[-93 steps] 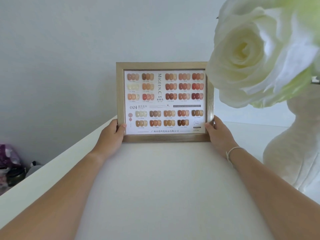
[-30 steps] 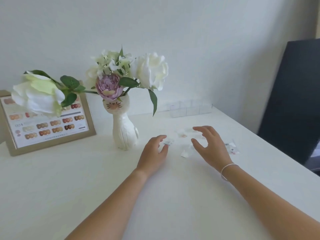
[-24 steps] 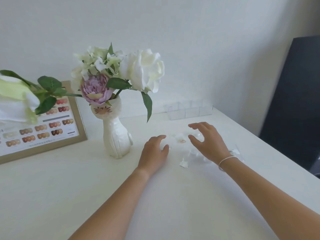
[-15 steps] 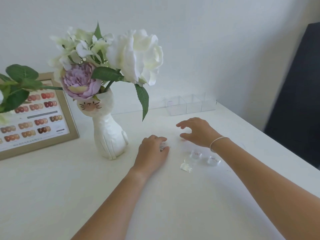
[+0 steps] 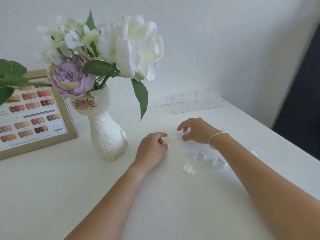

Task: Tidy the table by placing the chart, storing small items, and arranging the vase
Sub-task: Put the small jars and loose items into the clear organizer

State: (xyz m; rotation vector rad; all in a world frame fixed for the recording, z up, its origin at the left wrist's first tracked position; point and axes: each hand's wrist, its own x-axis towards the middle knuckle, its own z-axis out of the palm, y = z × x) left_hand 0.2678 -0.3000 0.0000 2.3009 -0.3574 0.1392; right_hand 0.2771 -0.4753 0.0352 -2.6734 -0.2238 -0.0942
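Note:
The framed nail colour chart (image 5: 32,116) leans against the wall at the left. A white cat-shaped vase (image 5: 105,132) with white and purple flowers stands beside it. My left hand (image 5: 152,149) rests on the table with its fingers curled around a small clear item. My right hand (image 5: 197,130) hovers just right of it, fingers bent and apart, nothing visible in them. Two small clear jars (image 5: 200,155) (image 5: 219,161) and a small glittery packet (image 5: 189,168) lie near my right wrist.
A clear organiser with three compartments (image 5: 195,103) stands at the back against the wall. Another clear packet (image 5: 252,149) lies at the right behind my forearm. A dark panel (image 5: 301,110) stands beyond the table's right edge.
The chart was set against the wall and let go; the view swung right. Both hands came down among the small items, and my left hand closed on one.

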